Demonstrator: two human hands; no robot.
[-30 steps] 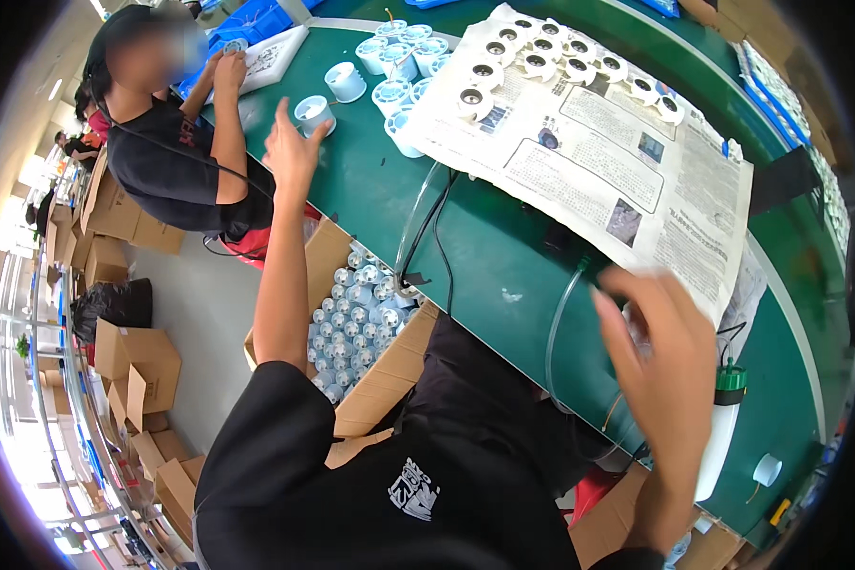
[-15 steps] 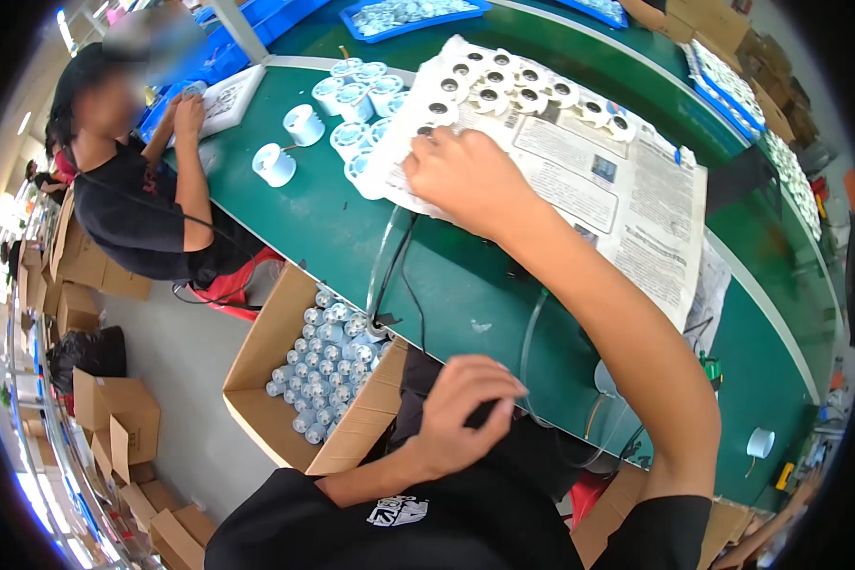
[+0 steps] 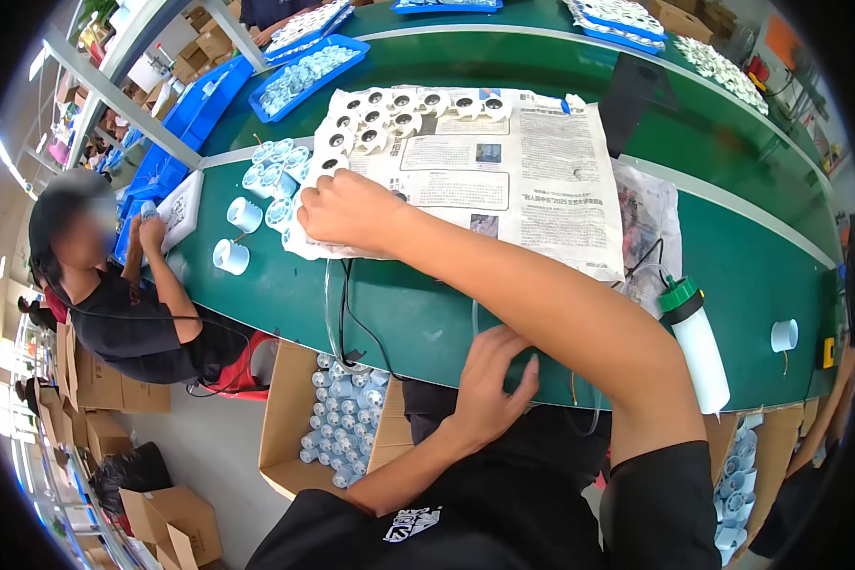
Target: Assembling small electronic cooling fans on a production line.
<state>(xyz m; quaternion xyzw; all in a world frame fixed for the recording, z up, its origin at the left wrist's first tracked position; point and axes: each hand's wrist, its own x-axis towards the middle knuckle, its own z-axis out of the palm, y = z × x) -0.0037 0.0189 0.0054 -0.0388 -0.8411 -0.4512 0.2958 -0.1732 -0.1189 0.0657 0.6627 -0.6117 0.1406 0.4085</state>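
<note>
My right hand (image 3: 345,211) is at the left side of a newspaper-covered white sheet (image 3: 551,204), its fingers curled downward. Whatever it may be holding is hidden beneath the fingers. Just beyond it are rows of small white vaned wheels (image 3: 371,138) with dark round centres. Nearer my body, my left hand (image 3: 492,385) hovers by the table's front edge under my right forearm. Its thumb stands apart from the fingers, and nothing shows in it. Several pale blue-white plastic cups (image 3: 274,176) are grouped left of my right hand.
A white bottle (image 3: 701,356) with a green cap stands right of my arm. Cables (image 3: 347,313) hang over the front edge, above a carton (image 3: 290,427) of pale blue parts. A co-worker (image 3: 114,275) sits at the left. Blue trays (image 3: 309,76) of parts lie farther back.
The view has swung, so the table sits differently in it. My right hand stays curled by the sheet's left side, near the wheels. My left hand has come up to the table edge.
</note>
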